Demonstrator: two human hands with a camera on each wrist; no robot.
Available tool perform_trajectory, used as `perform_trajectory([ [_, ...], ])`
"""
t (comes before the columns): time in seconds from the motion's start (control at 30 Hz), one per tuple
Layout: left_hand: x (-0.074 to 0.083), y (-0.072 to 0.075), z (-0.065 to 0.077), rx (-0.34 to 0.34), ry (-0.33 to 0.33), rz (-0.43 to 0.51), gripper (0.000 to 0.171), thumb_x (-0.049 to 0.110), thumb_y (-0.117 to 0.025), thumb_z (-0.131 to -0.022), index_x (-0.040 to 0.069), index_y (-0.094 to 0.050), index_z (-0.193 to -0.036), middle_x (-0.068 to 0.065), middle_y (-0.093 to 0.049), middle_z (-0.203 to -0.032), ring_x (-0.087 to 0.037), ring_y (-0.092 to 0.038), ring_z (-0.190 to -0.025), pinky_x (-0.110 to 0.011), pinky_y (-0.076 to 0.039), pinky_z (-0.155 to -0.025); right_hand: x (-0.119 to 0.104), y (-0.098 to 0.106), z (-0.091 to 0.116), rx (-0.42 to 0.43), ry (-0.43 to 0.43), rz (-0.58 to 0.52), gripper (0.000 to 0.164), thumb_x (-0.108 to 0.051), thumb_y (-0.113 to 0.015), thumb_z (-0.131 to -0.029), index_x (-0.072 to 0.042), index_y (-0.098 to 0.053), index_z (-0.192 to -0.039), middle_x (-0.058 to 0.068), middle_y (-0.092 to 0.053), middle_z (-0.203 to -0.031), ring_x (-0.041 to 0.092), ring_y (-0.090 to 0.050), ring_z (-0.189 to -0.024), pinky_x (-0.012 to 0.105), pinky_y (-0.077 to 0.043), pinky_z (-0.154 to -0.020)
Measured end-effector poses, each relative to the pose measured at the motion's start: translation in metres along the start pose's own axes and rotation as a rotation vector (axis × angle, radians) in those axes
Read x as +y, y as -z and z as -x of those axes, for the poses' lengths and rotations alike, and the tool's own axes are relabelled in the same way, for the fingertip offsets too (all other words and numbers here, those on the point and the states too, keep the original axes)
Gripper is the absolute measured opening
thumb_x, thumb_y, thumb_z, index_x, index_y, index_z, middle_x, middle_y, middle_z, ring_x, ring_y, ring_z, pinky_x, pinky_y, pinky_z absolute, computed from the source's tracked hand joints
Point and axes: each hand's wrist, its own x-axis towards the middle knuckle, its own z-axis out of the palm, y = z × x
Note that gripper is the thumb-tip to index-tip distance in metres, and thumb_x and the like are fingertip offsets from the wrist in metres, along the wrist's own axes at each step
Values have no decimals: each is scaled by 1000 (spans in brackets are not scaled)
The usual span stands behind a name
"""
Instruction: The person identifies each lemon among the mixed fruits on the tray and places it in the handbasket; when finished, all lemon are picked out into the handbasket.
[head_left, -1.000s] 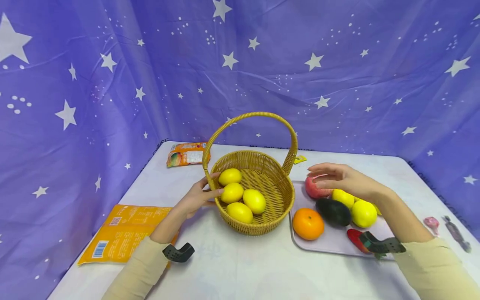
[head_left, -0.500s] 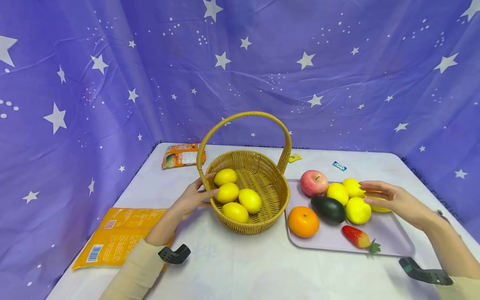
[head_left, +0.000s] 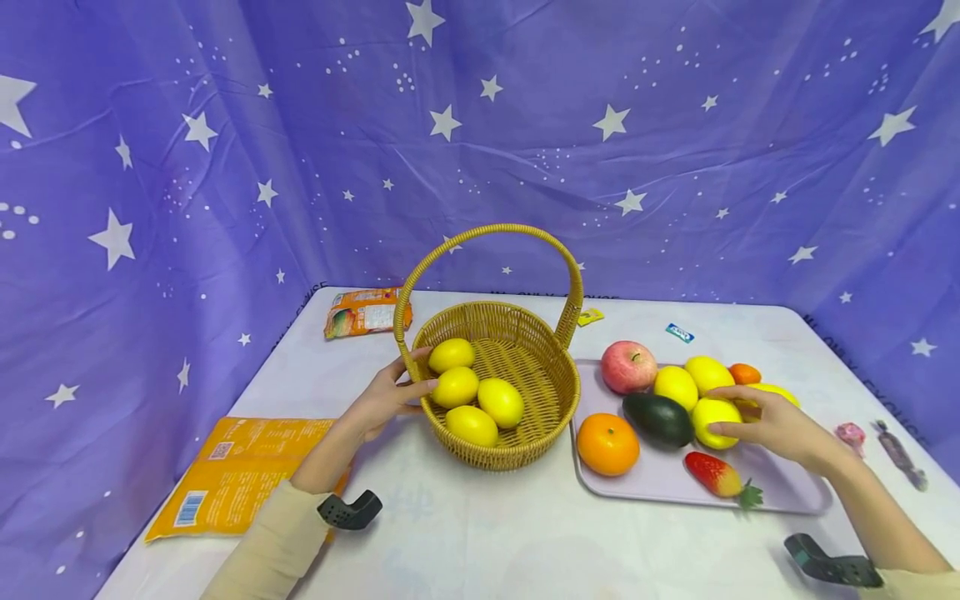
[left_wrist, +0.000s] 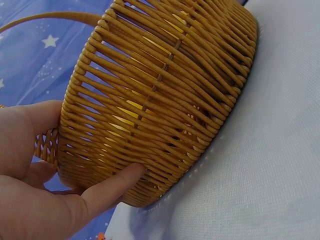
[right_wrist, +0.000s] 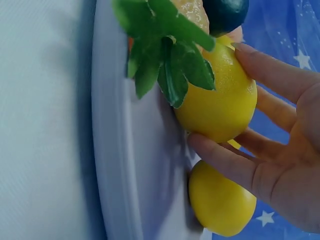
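My left hand point(head_left: 385, 398) holds the left rim of a woven basket point(head_left: 540, 425), beside the foot of its tall handle. In the left wrist view its fingers point(left_wrist: 112, 187) lie along the slatted outer wall. Several lemons point(head_left: 471, 426) sit in the basket's left half. My right hand point(head_left: 783, 427) pinches a lemon point(right_wrist: 220, 100) on the pale tray point(head_left: 645, 490), thumb and fingers on opposite sides of it. Around that lemon lie other yellow fruits point(head_left: 676, 388), a dark green avocado point(head_left: 657, 420), and a strawberry point(head_left: 712, 473) with green leaves.
The tray also holds an apple point(head_left: 628, 367), an orange point(head_left: 608, 444) and a small orange-red fruit point(head_left: 745, 373). Orange packets point(head_left: 243, 475) lie left of the basket. Small wrapped sweets point(head_left: 896, 452) lie right of the tray. A starry cloth point(head_left: 525, 150) hangs behind the table.
My right hand has moved from above the apple rightward across the tray, then down and left onto the front lemon. My left hand has stayed at the basket rim.
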Motion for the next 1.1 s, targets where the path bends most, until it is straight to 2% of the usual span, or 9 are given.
perform_trajectory([
  [0.23,-1,-2,-2,7,4,13,66,12,-61,-96,10,-28,-153,-23,-27,-151,-40,-40,-131,-45,-53,-89,7,3,4,29,0,7,54,-25,-75,-87,2,-56,-130,34,-49,-131,45,-56,-108,23,-53,-74],
  [0.3,-1,-2,-1,9,7,15,66,11,-61,-96,11,-28,-153,-22,-27,-151,-40,-40,-131,-44,-53,-89,8,8,5,23,-1,-34,54,-22,-74,-88,3,-55,-131,34,-45,-134,36,-59,-106,21,-54,-72],
  [0.43,-1,-2,-1,8,9,18,66,10,-61,-96,10,-28,-153,-22,-26,-151,-40,-40,-131,-44,-53,-88,1,18,6,23,1,-101,52,-21,-71,-90,-1,-53,-134,30,-39,-142,-1,-56,-102,19,-54,-74],
  [0.53,-1,-1,-1,7,12,19,66,11,-61,-96,11,-28,-153,-22,-26,-152,-40,-39,-131,-45,-53,-89,-13,23,2,38,40,-136,50,-21,-70,-91,-6,-53,-136,6,-48,-140,-15,-45,-102,13,-50,-77],
  [0.67,0,1,-1,8,10,11,66,12,-62,-96,12,-28,-153,-22,-26,-152,-40,-39,-131,-46,-53,-89,-44,22,-11,24,109,-208,46,-16,-67,-93,-9,-53,-136,-19,-52,-125,6,-51,-113,14,-51,-74],
  [0.77,0,1,0,5,6,5,66,12,-62,-96,10,-27,-153,-23,-25,-152,-41,-39,-132,-45,-53,-89,-73,14,-23,-43,143,-295,43,-14,-65,-94,-9,-53,-135,-9,-53,-127,18,-56,-112,22,-55,-74],
  [0.8,0,2,0,3,5,5,66,12,-61,-96,10,-27,-153,-24,-25,-152,-41,-39,-132,-45,-53,-89,-83,9,-27,-65,159,-314,43,-14,-65,-94,-9,-53,-135,-4,-52,-129,14,-56,-110,25,-56,-75],
  [0.9,0,1,1,-2,3,6,65,11,-60,-97,8,-26,-153,-25,-23,-152,-42,-38,-132,-45,-53,-89,-110,-7,-40,-136,193,-388,44,-14,-67,-92,-7,-54,-134,8,-52,-133,25,-54,-118,30,-54,-86],
  [1.1,0,0,0,0,1,10,64,10,-59,-97,8,-28,-152,-25,-25,-152,-41,-40,-131,-45,-53,-89,-147,-47,-63,-237,238,-396,48,-22,-75,-86,-12,-59,-130,7,-55,-134,38,-45,-128,47,-43,-102],
])
